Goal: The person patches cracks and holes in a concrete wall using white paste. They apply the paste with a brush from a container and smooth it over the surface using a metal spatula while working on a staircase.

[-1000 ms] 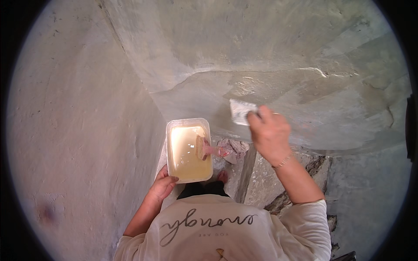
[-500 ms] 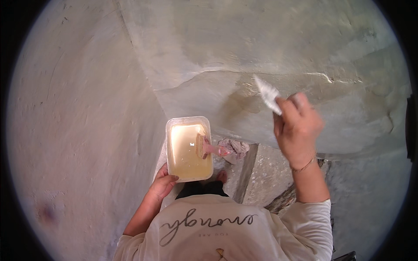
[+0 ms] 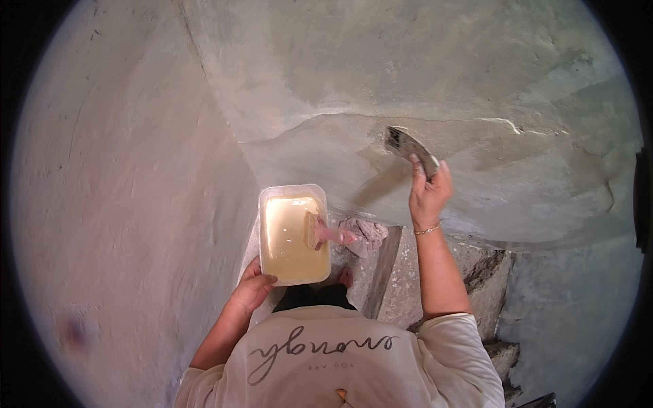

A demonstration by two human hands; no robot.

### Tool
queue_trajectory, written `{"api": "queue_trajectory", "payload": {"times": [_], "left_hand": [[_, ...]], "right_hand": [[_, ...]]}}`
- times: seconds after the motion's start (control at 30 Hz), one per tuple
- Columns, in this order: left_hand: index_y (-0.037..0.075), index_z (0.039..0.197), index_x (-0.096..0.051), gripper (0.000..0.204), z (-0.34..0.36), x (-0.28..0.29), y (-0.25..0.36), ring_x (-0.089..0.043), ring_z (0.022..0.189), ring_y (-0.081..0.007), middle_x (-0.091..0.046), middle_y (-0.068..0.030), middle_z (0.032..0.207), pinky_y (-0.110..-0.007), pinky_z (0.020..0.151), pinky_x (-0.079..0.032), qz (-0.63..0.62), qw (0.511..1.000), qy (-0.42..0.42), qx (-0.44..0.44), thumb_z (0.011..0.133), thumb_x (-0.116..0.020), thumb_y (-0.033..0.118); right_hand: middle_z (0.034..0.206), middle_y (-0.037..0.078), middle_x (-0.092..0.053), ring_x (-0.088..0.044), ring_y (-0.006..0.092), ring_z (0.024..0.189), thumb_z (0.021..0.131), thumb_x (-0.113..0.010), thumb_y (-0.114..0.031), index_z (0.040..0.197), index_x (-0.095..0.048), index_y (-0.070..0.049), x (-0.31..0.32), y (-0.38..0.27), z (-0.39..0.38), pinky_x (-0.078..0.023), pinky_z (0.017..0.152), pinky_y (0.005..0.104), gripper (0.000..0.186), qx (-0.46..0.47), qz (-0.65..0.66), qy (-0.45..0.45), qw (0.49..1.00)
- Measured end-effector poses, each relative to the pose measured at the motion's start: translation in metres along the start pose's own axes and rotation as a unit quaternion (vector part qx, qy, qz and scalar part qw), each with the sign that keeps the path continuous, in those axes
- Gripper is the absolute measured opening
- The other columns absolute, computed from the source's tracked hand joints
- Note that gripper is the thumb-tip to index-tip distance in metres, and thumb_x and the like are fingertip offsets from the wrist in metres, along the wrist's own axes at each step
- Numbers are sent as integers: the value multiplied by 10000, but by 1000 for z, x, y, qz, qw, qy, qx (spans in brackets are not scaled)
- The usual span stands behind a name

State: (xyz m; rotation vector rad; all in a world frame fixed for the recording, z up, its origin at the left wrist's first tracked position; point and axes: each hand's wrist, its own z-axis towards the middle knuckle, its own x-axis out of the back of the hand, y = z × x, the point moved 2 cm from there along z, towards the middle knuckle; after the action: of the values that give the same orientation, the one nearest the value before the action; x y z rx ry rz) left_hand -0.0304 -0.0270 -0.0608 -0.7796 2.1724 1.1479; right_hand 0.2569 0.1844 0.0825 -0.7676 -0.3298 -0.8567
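My left hand (image 3: pixel 252 291) grips the near left corner of a clear plastic tub (image 3: pixel 296 281), its thumb over the rim. Pale yellowish liquid fills part of the tub. A brush (image 3: pixel 335 235) with a pink handle rests over the tub's right side, bristles inside. In front of the wall (image 3: pixel 326 153), my right hand (image 3: pixel 428 197) holds a thin, bent, dark scraper (image 3: pixel 408 145) by its near end. The scraper's far end is at a damp, darker patch below a ragged plaster edge; whether it touches the surface I cannot tell.
Another wall (image 3: pixel 129 204) rises close on the left and meets the front wall in a corner. A crumpled pale rag (image 3: pixel 367 234) lies on the floor beyond my feet. Rough concrete steps (image 3: pixel 415 272) with broken edges run below my right arm.
My right hand has moved left and turned, so the scraper shows its dark face instead of a bright one. My left hand and the tub have barely moved.
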Motion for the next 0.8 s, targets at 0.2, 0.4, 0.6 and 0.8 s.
{"api": "queue_trajectory", "payload": {"times": [0.2,0.4,0.6,0.8], "left_hand": [[-11,1242,-428,560,2,4,2,-525,1082,-185,-556,-99,1150,-332,959,-383,17,1000,3,-18,692,-521,-48],[-11,1244,-426,567,3,0,2,-522,1089,-186,-555,-94,1154,-317,961,-374,16,1000,6,4,686,-519,-48],[-13,1258,-416,581,3,3,7,-516,1100,-187,-550,-94,1171,-316,963,-370,27,1000,0,-4,688,-519,-47],[-15,1270,-408,589,4,-1,5,-507,1116,-190,-544,-97,1185,-325,973,-367,23,1000,-4,7,692,-520,-46]], "right_hand": [[685,113,-536,-506,248,626,813,-629,-44,847,-667,-29,30,-18,-17,-401,570,336,53,-83,14,15,996],[687,102,-551,-497,244,628,784,-657,-14,812,-638,-10,11,-33,-8,-403,592,320,33,-31,91,-91,991],[773,73,-567,-543,241,711,731,-714,-59,884,-665,-52,38,-37,-7,-431,618,317,161,13,13,-2,1000],[974,94,-555,-548,225,811,687,-625,-67,1152,-654,-191,23,-43,-15,-439,653,309,482,296,-98,-48,949]]}}
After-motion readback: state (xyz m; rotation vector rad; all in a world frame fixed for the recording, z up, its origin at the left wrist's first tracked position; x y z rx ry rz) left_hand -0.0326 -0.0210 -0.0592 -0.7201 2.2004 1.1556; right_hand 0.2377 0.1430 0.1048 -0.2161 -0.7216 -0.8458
